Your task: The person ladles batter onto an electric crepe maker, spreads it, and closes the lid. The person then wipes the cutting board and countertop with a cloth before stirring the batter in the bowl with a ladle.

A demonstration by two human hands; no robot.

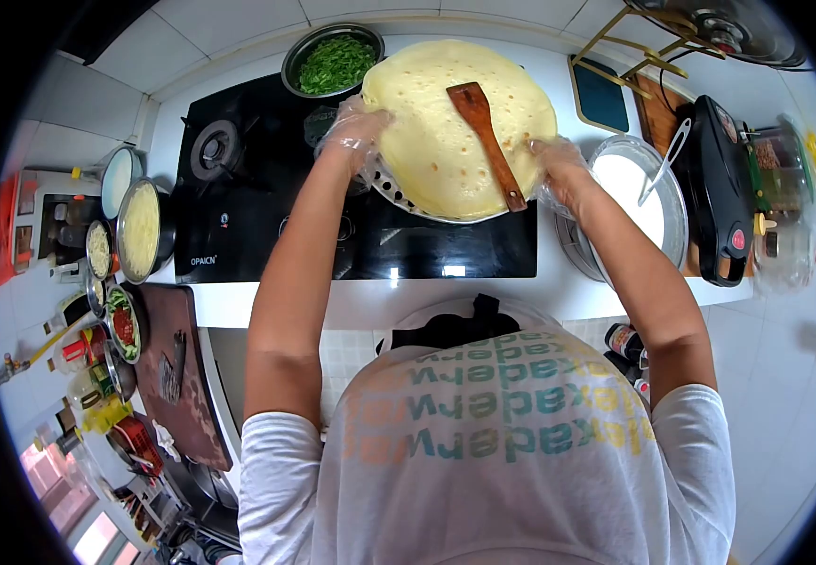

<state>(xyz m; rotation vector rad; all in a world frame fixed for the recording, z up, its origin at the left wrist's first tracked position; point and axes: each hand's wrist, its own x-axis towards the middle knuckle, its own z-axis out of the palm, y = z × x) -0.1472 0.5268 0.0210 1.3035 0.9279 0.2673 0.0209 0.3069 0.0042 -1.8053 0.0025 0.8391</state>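
Note:
A large stack of round yellow pancakes [417, 122] lies on a perforated metal tray [397, 196] over the right part of the black stove. Across the top pancake rests a brown wooden spatula [485, 141], untouched by either hand. My left hand [356, 132], in a clear plastic glove, is closed on the left edge of the stack. On the right edge, my right hand [559, 168], also gloved, has its fingers on top of the rim. Both thumbs and the undersides of the hands are partly hidden.
Behind the stove sits a bowl of chopped greens [336, 64]. A pot of white batter [629, 188] with a ladle [667, 158] stands right, beside a black appliance [717, 188]. Left are a bowl of yellow shreds [139, 232], several smaller bowls and a cutting board [168, 311] with a knife.

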